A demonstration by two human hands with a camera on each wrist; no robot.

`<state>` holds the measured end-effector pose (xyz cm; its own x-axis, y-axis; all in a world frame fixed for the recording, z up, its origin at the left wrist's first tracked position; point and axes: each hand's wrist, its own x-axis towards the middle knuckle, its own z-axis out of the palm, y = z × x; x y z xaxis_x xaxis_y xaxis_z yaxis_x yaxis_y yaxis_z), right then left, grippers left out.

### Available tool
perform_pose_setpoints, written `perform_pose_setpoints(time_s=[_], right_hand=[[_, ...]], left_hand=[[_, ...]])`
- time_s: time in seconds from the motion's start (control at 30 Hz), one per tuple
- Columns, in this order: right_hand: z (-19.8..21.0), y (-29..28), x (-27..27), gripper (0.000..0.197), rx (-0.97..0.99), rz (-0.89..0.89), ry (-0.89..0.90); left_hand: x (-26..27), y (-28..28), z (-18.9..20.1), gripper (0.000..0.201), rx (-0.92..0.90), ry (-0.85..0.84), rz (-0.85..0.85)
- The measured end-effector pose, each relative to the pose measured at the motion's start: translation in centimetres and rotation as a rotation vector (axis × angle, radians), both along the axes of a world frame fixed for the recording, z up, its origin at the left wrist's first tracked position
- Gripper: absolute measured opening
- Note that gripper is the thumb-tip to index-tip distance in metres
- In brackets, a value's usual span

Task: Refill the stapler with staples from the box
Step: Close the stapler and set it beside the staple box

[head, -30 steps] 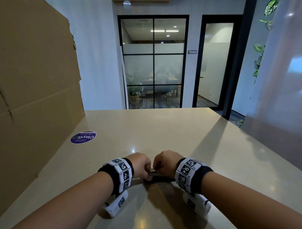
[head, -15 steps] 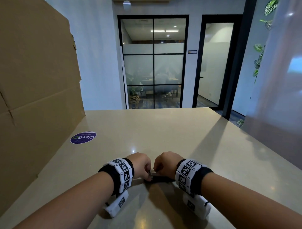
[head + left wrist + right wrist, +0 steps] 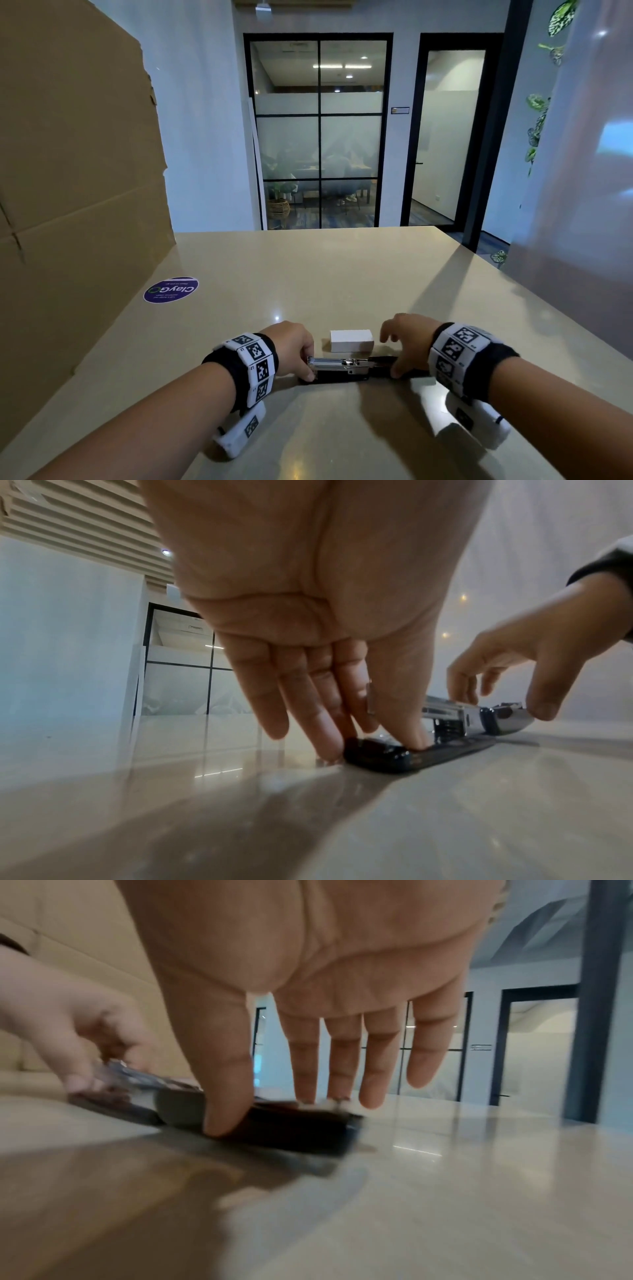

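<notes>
A black stapler (image 3: pixel 342 368) lies opened out flat on the beige table (image 3: pixel 342 274), close to me. Its silver staple channel (image 3: pixel 337 362) faces up and the black lid (image 3: pixel 383 361) is folded out to the right. My left hand (image 3: pixel 306 363) pinches the stapler's left end, thumb on the base (image 3: pixel 394 753) and fingers on the far side. My right hand (image 3: pixel 394 353) hovers over the lid (image 3: pixel 291 1131): its thumb touches the near side and the fingers are spread and fairly straight. A small white staple box (image 3: pixel 351 340) lies closed just behind the stapler.
A tall cardboard sheet (image 3: pixel 68 171) stands along the table's left side. A round purple sticker (image 3: pixel 170 290) lies flat near it. The table's far edge faces a glass-walled room, and a pale panel stands at the right.
The hands were bunched together over the stapler. My right hand has swung the lid out to the right, laying the stapler open and uncovering the white box behind it.
</notes>
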<state>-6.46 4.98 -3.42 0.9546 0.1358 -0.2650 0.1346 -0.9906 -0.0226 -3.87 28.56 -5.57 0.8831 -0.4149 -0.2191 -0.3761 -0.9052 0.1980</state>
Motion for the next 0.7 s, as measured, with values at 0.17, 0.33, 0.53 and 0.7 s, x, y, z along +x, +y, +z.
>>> perform_pose_setpoints(time_s=[0.17,0.33,0.53,0.7], right_hand=[[-0.1,-2.8,-0.5,0.048,-0.165,-0.066,0.144],[1.1,-3.4,-1.2,0.032,-0.080,-0.054,0.055],[4.4,-0.7,-1.8,0.028,0.156,0.041,-0.143],[3.8,3.7,-1.6,0.033,0.341,0.108,-0.154]], left_hand=[[-0.1,-0.1,0.0,0.030,0.000,-0.001,-0.007],[-0.4,-0.4,0.2,0.029,-0.001,-0.019,-0.011],[-0.5,-0.4,0.3,0.032,0.014,-0.030,-0.007],[-0.6,-0.4,0.3,0.038,0.021,-0.024,0.001]])
